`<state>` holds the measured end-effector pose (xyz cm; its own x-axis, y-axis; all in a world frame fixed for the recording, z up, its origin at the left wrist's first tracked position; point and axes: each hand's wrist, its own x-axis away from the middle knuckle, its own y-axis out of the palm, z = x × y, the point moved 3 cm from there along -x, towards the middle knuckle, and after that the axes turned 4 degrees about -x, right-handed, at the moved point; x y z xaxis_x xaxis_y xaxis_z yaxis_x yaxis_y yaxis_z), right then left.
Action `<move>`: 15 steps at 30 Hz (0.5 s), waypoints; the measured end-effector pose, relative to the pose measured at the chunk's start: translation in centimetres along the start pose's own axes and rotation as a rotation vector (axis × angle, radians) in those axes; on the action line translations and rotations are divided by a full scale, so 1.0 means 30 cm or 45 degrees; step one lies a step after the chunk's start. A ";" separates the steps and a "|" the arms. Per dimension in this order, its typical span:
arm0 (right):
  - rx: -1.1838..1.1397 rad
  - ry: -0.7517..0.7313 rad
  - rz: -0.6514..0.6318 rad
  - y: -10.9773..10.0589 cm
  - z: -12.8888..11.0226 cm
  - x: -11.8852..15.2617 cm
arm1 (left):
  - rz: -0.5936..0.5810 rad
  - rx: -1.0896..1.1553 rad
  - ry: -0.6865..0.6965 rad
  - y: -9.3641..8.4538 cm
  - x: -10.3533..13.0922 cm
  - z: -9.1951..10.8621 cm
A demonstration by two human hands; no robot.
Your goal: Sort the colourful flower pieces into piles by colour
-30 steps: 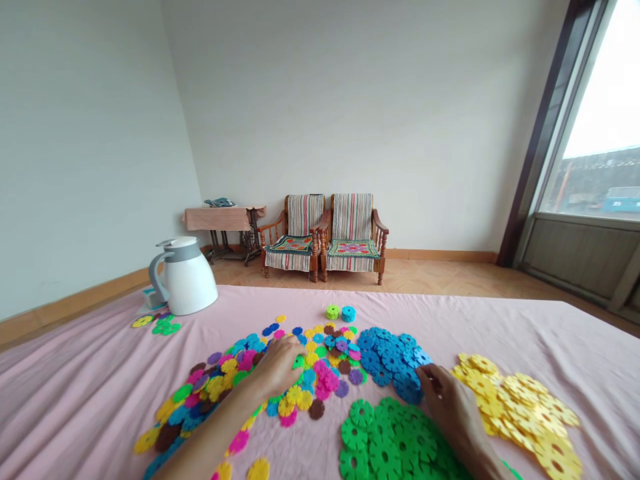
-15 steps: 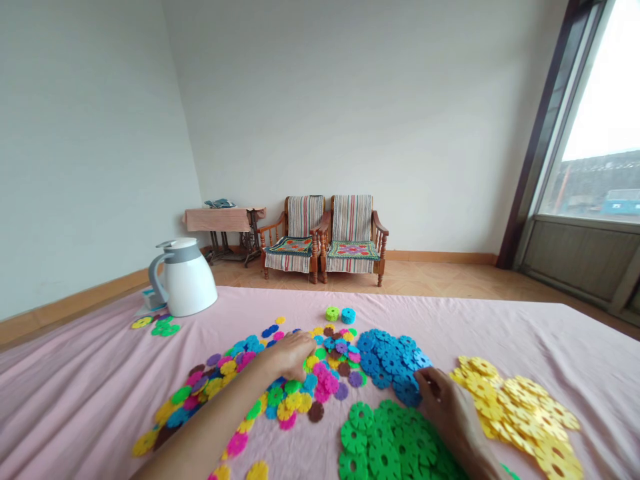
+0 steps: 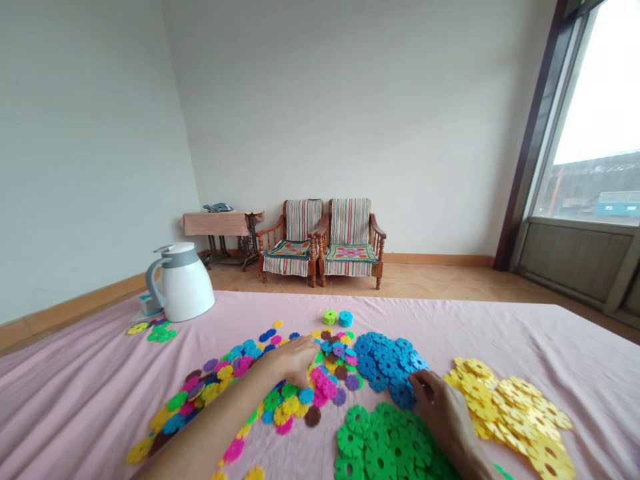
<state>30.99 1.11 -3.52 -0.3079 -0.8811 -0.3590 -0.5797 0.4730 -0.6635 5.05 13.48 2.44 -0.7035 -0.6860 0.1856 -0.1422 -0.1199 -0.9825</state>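
My left hand (image 3: pixel 296 360) is over the mixed pile of small notched plastic discs (image 3: pixel 273 400) in many colours. Its fingers point down into the discs and are curled together; whatever they pinch is hidden. My right hand (image 3: pixel 443 403) hovers at the near right edge of the blue disc pile (image 3: pixel 390 360), thumb and fingertips closed together. I cannot make out anything between them. Its wrist passes over the right side of the green disc pile (image 3: pixel 383 443). Right of this hand lies a pile of larger yellow discs (image 3: pixel 515 407).
Two short disc stacks, one lime green (image 3: pixel 329 317) and one blue (image 3: pixel 345 319), stand beyond the piles. A white jug (image 3: pixel 186 283) with a grey handle is at the far left, near a few loose green discs (image 3: pixel 163 332). Pink cloth (image 3: pixel 500 327) covers the surface.
My left hand has shifted slightly right, fingers lower among the mixed discs. The right hand stays by the blue pile, nearly still. The whole view has moved a little.
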 end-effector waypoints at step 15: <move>0.016 -0.021 0.005 0.004 -0.001 -0.001 | 0.253 -0.142 0.080 0.001 0.053 0.009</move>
<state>30.92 1.19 -3.57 -0.2974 -0.8791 -0.3725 -0.5691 0.4765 -0.6701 4.12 12.19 2.71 -0.7667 -0.6420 -0.0078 -0.0702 0.0960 -0.9929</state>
